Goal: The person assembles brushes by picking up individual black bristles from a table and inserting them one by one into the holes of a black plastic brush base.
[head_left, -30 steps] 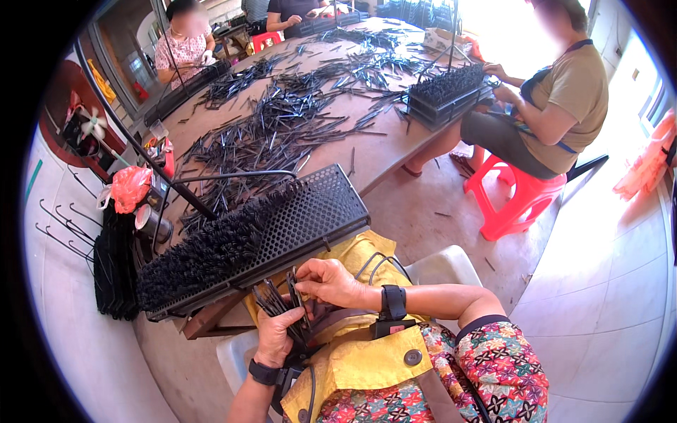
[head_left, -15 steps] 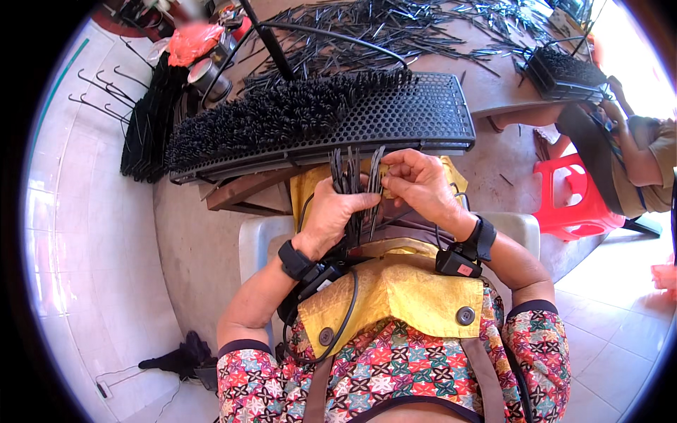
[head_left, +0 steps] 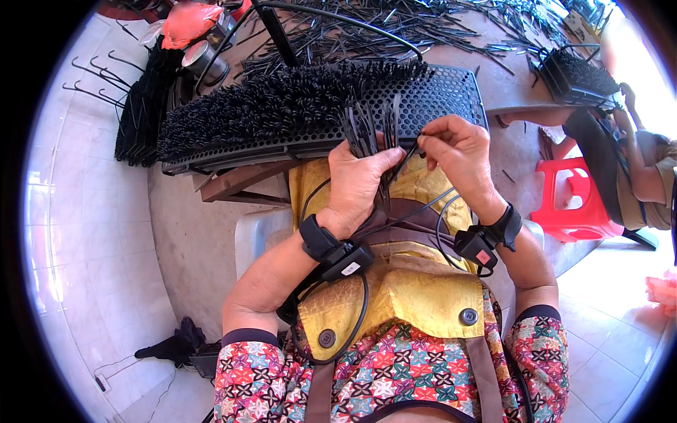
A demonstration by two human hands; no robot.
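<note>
My left hand (head_left: 351, 182) is closed round a bundle of thin black strips (head_left: 362, 132) that stand up out of its grip. Just to the right, the thumb and fingers of my right hand (head_left: 462, 151) pinch the end of a single black strip (head_left: 409, 159), which slants down to the bundle. Behind both hands stands a long black perforated rack (head_left: 457, 95). Its left and middle holes are packed with upright black strips (head_left: 275, 106), while bare holes show at its right end.
Loose black strips (head_left: 338, 32) cover the table beyond the rack. A metal can (head_left: 204, 62) and an orange-red plastic bag (head_left: 190, 27) lie back left, by hooked wires (head_left: 99, 81). At right, another person (head_left: 638, 158) works at a similar rack (head_left: 578, 79) near a red stool (head_left: 575, 201).
Both hands have moved forward and slightly right, nearer the rack. My right hand has drawn away from the bundle, with one strip now slanting out between its fingers.
</note>
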